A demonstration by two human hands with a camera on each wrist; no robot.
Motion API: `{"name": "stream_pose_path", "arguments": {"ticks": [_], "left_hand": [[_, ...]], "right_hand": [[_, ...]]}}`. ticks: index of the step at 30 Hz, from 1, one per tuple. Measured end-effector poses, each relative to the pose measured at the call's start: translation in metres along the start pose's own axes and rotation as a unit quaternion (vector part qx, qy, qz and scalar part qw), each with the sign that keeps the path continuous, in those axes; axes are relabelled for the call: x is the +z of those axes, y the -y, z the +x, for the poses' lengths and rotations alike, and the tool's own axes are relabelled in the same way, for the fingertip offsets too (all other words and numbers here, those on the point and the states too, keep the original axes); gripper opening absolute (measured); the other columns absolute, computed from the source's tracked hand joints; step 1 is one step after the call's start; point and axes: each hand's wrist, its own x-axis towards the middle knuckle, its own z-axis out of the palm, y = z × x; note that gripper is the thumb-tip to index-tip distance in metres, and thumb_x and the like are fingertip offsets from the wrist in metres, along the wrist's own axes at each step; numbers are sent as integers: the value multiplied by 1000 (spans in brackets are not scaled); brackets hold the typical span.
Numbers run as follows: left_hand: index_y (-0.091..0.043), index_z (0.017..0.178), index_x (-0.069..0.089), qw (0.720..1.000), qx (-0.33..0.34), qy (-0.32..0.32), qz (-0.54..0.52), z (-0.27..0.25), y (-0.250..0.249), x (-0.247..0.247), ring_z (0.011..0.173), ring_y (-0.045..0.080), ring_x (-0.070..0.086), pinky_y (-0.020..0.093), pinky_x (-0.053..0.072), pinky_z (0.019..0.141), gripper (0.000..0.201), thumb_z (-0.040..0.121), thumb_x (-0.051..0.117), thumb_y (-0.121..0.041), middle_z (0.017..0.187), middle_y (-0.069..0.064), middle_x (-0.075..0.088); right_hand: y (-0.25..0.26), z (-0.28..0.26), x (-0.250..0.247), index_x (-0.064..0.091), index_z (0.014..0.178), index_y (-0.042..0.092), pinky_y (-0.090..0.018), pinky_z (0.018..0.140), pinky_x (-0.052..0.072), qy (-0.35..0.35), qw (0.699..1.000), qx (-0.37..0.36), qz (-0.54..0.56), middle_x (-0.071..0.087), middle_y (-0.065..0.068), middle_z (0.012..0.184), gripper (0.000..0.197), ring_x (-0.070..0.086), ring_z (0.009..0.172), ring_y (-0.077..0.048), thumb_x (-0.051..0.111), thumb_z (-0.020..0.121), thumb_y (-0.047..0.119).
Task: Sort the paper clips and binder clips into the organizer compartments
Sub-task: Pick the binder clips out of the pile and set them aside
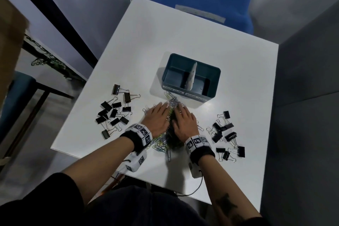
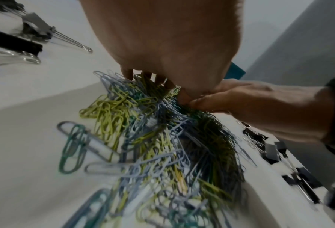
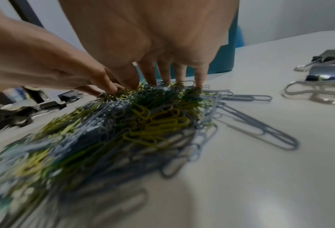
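Both hands press the paper clip pile in the frame's middle, left hand and right hand fingers straight. The box sits just above the fingertips.

On the white square table, the left hand and right hand lie palm-down, side by side, over a heap of coloured wire paper clips. Black metal binder clips lie in two groups, one to the left and one to the right. Beyond the hands stands a dark teal plastic organizer with two compartments, a white label on its near wall.
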Motion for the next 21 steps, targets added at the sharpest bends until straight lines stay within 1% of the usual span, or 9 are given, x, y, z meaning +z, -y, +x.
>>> {"name": "stream_pose_path", "arguments": {"ticks": [2, 4, 5, 7, 9, 14, 17, 19, 21], "left_hand": [[-10, 145, 26, 999, 19, -31, -11, -5, 1, 0, 142, 30, 20, 47, 22, 113, 55, 96, 36, -32, 155, 11, 22], [-12, 132, 38, 997, 12, -76, -8, -2, 1, -4, 126, 27, 37, 43, 36, 102, 46, 91, 40, -31, 138, 11, 40], [-13, 129, 40, 996, 1, -89, -8, 2, 2, -7, 121, 25, 40, 42, 38, 99, 44, 89, 40, -32, 134, 11, 42], [-11, 133, 36, 995, -12, -91, -26, 13, 1, -13, 126, 26, 37, 43, 39, 101, 51, 88, 40, -34, 140, 13, 37], [-9, 140, 29, 997, -3, -71, -35, 24, -2, -18, 135, 28, 29, 46, 36, 107, 56, 91, 39, -34, 149, 14, 28], [-9, 145, 24, 1000, 6, -23, -7, 32, -8, -20, 138, 30, 24, 48, 38, 105, 58, 94, 34, -35, 151, 13, 25], [-8, 146, 24, 999, 53, -3, -1, 24, -7, -9, 141, 29, 22, 42, 39, 106, 62, 89, 25, -34, 154, 13, 21], [-6, 139, 33, 995, 98, -3, -5, 15, -10, -3, 131, 26, 35, 41, 42, 102, 57, 87, 30, -31, 148, 14, 31], [-7, 127, 42, 991, 126, -31, -39, 4, -11, -4, 107, 22, 45, 40, 45, 93, 46, 85, 41, -26, 128, 11, 45]], "right_hand": [[-6, -14, 2, 35, 144, 19, -50, 114, 25, -6, 999, -33, 9, 25, -4, 157, 62, 24, 143, -26, 19, 89, 42], [-10, -23, 2, 46, 134, 20, -50, 109, 32, -40, 998, -47, 22, 37, -5, 150, 50, 34, 137, -27, 31, 91, 38], [-11, -25, 2, 49, 131, 20, -49, 107, 35, -62, 997, -40, 33, 40, -5, 147, 44, 37, 134, -26, 37, 91, 36], [-13, -22, -1, 50, 128, 19, -45, 107, 35, -94, 993, -6, 65, 41, -5, 144, 39, 39, 131, -24, 47, 92, 32], [-12, -14, -3, 49, 129, 18, -43, 107, 35, -102, 991, 18, 90, 39, -4, 145, 38, 38, 132, -22, 48, 93, 29], [-7, 3, -1, 46, 129, 10, -49, 99, 44, -98, 988, 44, 112, 40, -10, 144, 42, 44, 127, -28, 38, 92, 27], [-5, 10, -2, 46, 133, 7, -47, 97, 46, -115, 984, 40, 127, 44, -12, 140, 47, 48, 123, -29, 34, 91, 25], [-1, 16, -5, 46, 136, 10, -43, 102, 44, -117, 985, 29, 126, 43, -14, 141, 46, 46, 126, -29, 34, 94, 24], [5, 22, -7, 44, 137, 11, -41, 103, 43, -114, 986, 24, 117, 43, -16, 142, 45, 44, 127, -30, 33, 97, 27]]}}
